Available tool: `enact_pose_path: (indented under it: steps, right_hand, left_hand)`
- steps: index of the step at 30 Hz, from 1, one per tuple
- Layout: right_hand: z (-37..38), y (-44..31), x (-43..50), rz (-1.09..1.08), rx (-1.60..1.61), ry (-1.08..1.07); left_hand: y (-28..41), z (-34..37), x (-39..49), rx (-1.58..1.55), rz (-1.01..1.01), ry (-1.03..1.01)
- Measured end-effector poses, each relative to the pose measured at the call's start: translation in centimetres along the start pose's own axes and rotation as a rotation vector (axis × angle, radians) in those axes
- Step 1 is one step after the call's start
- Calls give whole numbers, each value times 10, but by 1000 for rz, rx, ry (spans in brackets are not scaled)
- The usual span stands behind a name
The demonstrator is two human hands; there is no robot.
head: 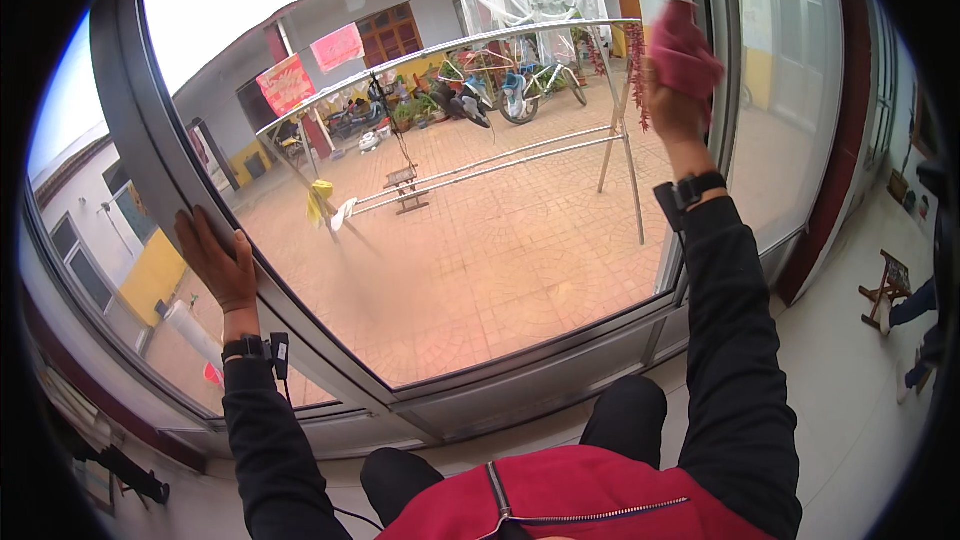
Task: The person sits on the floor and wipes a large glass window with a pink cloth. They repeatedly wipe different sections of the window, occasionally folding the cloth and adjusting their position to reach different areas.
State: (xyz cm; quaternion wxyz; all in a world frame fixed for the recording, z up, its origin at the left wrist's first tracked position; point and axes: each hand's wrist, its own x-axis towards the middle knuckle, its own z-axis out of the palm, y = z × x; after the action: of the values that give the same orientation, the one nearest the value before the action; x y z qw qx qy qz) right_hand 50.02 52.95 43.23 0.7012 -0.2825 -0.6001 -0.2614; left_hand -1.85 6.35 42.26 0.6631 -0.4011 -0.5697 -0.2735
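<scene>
My right hand [675, 109] is raised at the upper right and grips a bunched dark pink cloth [684, 52] against or close to the right side of a large glass pane [465, 255]. My left hand [221, 262] lies with its fingers spread on the grey metal window frame [169, 142] at the left. A hazy patch shows on the lower left part of the pane. Both wrists wear black straps with small devices.
Beyond the glass, a paved courtyard holds a metal drying rack [487, 165], bicycles [525, 97] and hanging pink towels [337, 47]. Indoors, a small folding stool [889, 289] stands at the far right near another person's legs [911, 315].
</scene>
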Motion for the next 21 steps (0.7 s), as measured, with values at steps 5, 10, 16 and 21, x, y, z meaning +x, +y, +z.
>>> enact_pose_path:
  steps: [5,10,16,21]
  right_hand:
    - [11,10,-20,156,24,126]
    - [38,-95,-30,101,-118,208]
    - [35,-279,-34,-66,126,99]
    - [43,-398,-47,-233,266,82]
  left_hand:
    - [-1,1,0,-4,-2,17]
    - [-4,1,-3,11,12,19]
    - [-5,-1,-1,-66,-43,58]
    - [-5,-3,-3,-101,-86,54]
